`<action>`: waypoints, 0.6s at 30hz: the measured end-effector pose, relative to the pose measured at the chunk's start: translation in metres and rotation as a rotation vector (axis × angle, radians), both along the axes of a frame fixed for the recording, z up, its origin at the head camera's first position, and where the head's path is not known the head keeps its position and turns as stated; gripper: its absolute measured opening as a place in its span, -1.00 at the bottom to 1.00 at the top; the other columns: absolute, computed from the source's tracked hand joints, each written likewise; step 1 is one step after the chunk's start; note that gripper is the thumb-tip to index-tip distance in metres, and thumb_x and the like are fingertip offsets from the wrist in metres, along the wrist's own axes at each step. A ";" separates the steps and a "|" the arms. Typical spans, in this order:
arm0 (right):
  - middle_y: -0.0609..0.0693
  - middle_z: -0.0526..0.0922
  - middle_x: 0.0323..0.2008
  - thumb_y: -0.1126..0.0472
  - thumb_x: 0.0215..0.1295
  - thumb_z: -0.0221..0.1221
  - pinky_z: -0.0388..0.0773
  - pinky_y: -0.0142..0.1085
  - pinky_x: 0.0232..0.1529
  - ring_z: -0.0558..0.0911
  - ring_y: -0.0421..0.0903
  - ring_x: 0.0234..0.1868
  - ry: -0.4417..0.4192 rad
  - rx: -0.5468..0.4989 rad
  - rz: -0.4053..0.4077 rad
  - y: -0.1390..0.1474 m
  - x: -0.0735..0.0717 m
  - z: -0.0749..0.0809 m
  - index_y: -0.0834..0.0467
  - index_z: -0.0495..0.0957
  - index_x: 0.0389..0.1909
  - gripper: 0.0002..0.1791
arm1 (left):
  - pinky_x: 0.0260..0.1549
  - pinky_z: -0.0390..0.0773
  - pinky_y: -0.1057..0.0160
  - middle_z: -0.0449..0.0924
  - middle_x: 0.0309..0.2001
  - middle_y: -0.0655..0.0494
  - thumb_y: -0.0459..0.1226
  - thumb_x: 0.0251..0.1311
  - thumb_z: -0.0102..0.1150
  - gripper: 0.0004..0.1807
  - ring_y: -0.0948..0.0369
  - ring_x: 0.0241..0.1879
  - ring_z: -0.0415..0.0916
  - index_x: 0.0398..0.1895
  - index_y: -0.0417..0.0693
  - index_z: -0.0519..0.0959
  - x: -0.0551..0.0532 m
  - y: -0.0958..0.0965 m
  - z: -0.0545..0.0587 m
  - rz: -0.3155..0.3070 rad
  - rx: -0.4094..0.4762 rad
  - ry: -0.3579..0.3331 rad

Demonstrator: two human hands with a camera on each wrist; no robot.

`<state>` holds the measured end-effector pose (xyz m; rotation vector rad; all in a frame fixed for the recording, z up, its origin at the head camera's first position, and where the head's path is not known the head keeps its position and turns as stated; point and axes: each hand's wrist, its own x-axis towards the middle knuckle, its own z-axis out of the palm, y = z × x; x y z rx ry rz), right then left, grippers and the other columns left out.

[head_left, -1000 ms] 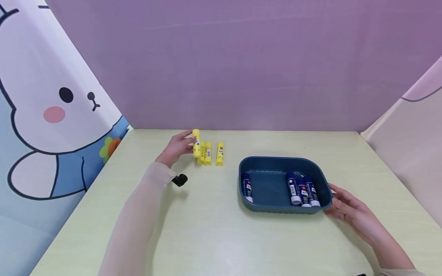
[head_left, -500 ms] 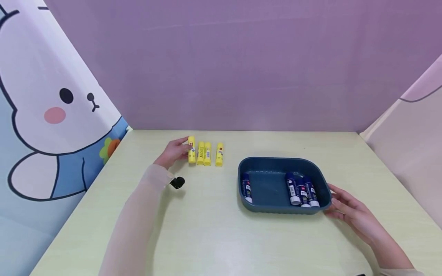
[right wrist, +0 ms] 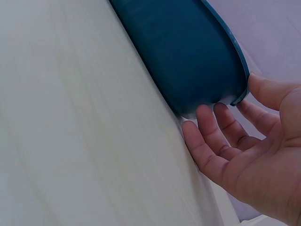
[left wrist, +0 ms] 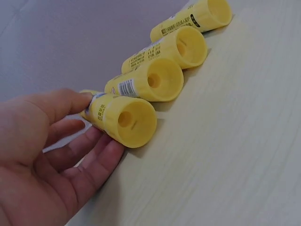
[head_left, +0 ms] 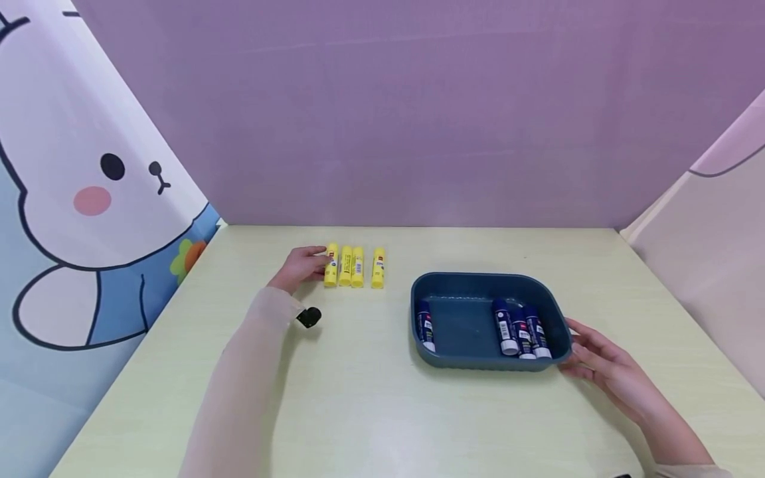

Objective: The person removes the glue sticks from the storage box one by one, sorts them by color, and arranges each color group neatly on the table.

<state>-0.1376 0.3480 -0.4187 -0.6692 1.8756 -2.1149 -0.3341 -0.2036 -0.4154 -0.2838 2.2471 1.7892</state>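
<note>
My left hand (head_left: 301,267) holds a yellow glue stick (head_left: 331,265) by its side, at the left end of a row on the table. Thumb and fingers lie on either side of it in the left wrist view, where the hollow end of this glue stick (left wrist: 136,123) faces the camera. To its right lie two yellow glue sticks (head_left: 351,267) side by side, then one more yellow glue stick (head_left: 378,268) after a gap. My right hand (head_left: 611,368) touches the right end of a dark blue tray (head_left: 472,363); its bent fingers (right wrist: 209,127) rest against the outer wall.
Inside the tray, one navy glue stick (head_left: 425,325) leans at the left and three navy glue sticks (head_left: 522,330) lie at the right. Behind the pale table (head_left: 358,398) rises a purple backdrop (head_left: 418,119). A cartoon-printed cloth (head_left: 72,252) borders the left side.
My left hand has lowered its yellow glue stick from above the row and moved it left, down to the table beside the others. The right hand and tray have stayed in place.
</note>
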 end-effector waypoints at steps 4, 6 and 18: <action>-0.03 0.56 0.04 0.50 0.56 -0.30 0.66 -0.28 -0.03 0.66 -0.11 -0.05 0.003 0.002 0.001 0.000 0.000 0.001 0.01 0.28 0.47 -0.40 | -0.21 0.69 0.29 0.50 0.23 -0.22 -0.28 0.38 0.17 -0.39 0.11 -0.11 0.64 0.45 -0.23 0.29 -0.001 0.002 0.002 0.017 -0.029 -0.015; -0.03 0.56 0.04 0.50 0.56 -0.30 0.66 -0.28 -0.03 0.66 -0.11 -0.05 0.007 0.002 0.001 0.000 0.000 0.001 0.02 0.27 0.48 -0.40 | -0.23 0.70 0.30 0.52 0.21 -0.24 -0.28 0.37 0.19 -0.40 0.13 -0.14 0.64 0.43 -0.26 0.30 -0.001 0.003 0.004 0.016 -0.048 -0.019; -0.04 0.57 0.04 0.49 0.57 -0.30 0.66 -0.29 -0.03 0.66 -0.11 -0.05 -0.005 0.011 -0.008 -0.001 0.003 0.002 -0.01 0.28 0.47 -0.41 | -0.29 0.70 0.31 0.63 0.05 -0.24 -0.28 0.29 0.31 -0.55 0.21 -0.34 0.67 0.18 -0.34 0.53 0.004 0.009 0.011 0.089 -0.090 -0.051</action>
